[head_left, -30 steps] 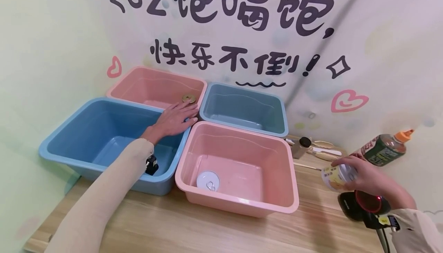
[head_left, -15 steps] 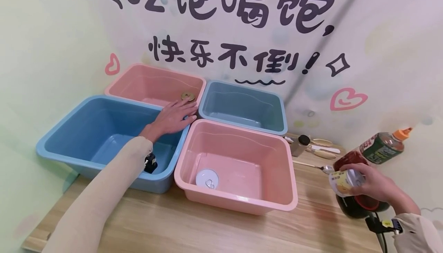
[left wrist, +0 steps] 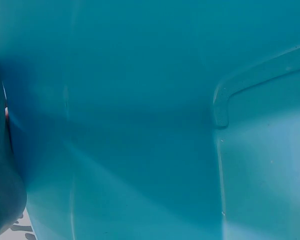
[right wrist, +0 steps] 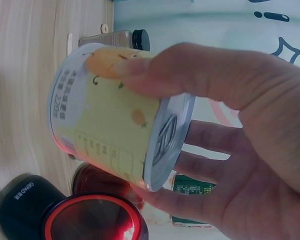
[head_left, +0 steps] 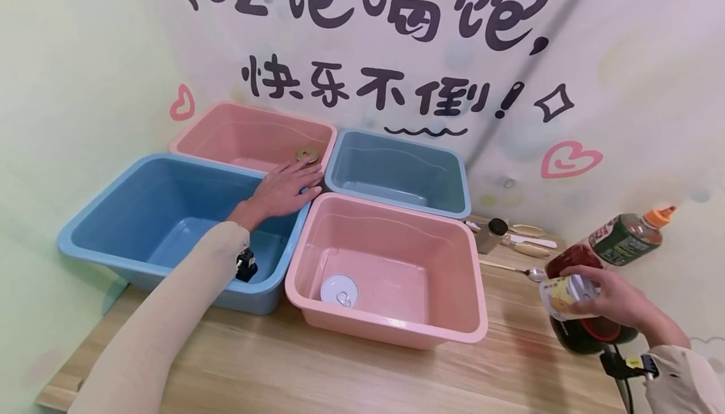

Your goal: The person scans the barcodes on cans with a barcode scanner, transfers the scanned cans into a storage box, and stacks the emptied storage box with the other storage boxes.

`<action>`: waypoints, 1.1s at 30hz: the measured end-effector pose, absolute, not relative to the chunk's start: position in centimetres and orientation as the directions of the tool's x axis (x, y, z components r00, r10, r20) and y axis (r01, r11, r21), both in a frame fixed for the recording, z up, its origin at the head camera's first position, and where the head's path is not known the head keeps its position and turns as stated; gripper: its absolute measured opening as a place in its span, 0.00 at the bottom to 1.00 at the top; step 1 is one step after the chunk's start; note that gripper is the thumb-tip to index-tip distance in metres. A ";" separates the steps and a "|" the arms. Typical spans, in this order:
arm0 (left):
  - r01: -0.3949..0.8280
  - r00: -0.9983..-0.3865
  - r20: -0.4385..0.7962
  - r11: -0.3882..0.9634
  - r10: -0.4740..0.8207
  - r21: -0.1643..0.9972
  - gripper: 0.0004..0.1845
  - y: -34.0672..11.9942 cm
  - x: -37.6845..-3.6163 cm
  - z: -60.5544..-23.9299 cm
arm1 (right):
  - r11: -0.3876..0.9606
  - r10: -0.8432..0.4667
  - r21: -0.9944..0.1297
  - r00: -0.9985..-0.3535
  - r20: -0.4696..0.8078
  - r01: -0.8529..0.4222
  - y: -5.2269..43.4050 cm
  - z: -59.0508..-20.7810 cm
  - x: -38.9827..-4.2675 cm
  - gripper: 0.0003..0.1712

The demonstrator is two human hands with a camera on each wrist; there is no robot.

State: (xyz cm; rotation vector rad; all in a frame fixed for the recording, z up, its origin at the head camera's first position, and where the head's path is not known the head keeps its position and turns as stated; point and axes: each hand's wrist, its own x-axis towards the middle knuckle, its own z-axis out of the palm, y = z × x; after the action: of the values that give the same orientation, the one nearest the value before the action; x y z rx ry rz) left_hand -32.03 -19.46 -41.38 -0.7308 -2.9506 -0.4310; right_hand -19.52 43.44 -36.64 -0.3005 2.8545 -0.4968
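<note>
My right hand [head_left: 608, 297] grips a small yellow and white can [head_left: 563, 294] [right wrist: 115, 130], held tilted just above a black barcode scanner [head_left: 589, 332] [right wrist: 65, 215] with a red glowing window. My left hand [head_left: 286, 190] lies flat with straight fingers on the corner where the big blue bin [head_left: 153, 225] [left wrist: 140, 120] meets the far pink bin [head_left: 249, 140]. The left wrist view shows only the blue bin's inner wall. A white can [head_left: 339, 290] lies in the near pink bin [head_left: 391, 275]. A gold lid [head_left: 307, 154] sits just beyond my left fingertips.
A fourth, grey-blue bin [head_left: 396, 175] stands at the back. Right of the bins lie a small dark-capped bottle [head_left: 489, 234], spoons [head_left: 527, 244], a dark red jar [head_left: 569, 257] and a green bottle with an orange cap [head_left: 625, 238]. The wooden table [head_left: 351, 370] has bare room in front.
My right hand has carried the can slightly right and down over the scanner, which now sits partly under the hand. The left hand has stayed on the bin corner.
</note>
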 end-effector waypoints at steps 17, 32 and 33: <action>0.463 -0.886 0.122 0.853 0.447 0.241 0.31 -19.4 -32.1 -41.4 | 0.937 -0.198 -0.327 -0.956 -0.217 -0.119 43.7 -36.5 -20.1 0.35; 0.466 -0.885 0.133 0.850 0.447 0.244 0.31 -19.4 -32.2 -41.4 | 0.930 -0.182 -0.357 -0.954 -0.237 -0.089 44.3 -36.8 -20.1 0.41; 0.467 -0.885 0.132 0.850 0.447 0.246 0.31 -19.4 -32.2 -41.4 | 0.927 -0.186 -0.362 -0.956 -0.229 -0.094 44.3 -36.8 -20.1 0.41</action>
State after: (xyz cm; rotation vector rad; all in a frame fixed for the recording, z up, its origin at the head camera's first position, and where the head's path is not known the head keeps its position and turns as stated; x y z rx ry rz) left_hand -32.19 -19.44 -41.37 -0.7308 -2.9540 -0.4198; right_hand -20.07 44.32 -36.83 -0.2084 2.8263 -0.5125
